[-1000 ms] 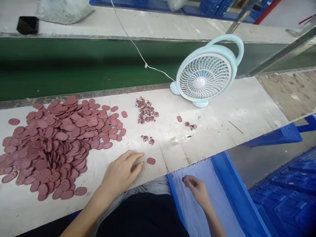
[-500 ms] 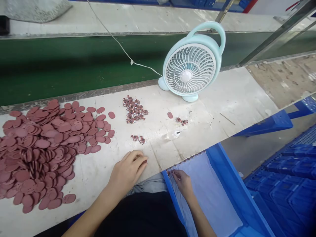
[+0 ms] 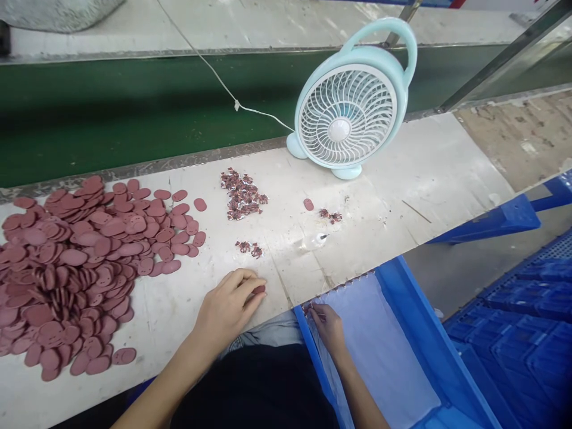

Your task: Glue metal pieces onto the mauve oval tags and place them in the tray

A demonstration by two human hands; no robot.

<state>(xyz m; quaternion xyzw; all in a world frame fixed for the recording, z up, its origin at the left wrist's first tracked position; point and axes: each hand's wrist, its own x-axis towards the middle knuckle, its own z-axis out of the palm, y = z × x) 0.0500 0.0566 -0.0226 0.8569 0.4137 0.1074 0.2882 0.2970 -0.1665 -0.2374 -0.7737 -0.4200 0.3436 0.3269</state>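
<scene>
On bench (image 3: 411, 167), left grip (image 3: 229, 302) now pinches disc (image 3: 259, 289), earlier apart; right grip (image 3: 329, 329) unclear.

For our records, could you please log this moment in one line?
left hand: at reddish oval; right hand: in blue crate; oval pile: on table

You present in a black top (image 3: 254, 387) and faded blue-grey trousers (image 3: 274, 331) (denim by appearance, though only a strip shows). Your forearms (image 3: 185, 360) are bare, as are your left hand (image 3: 231, 302) and right hand (image 3: 329, 329).
</scene>
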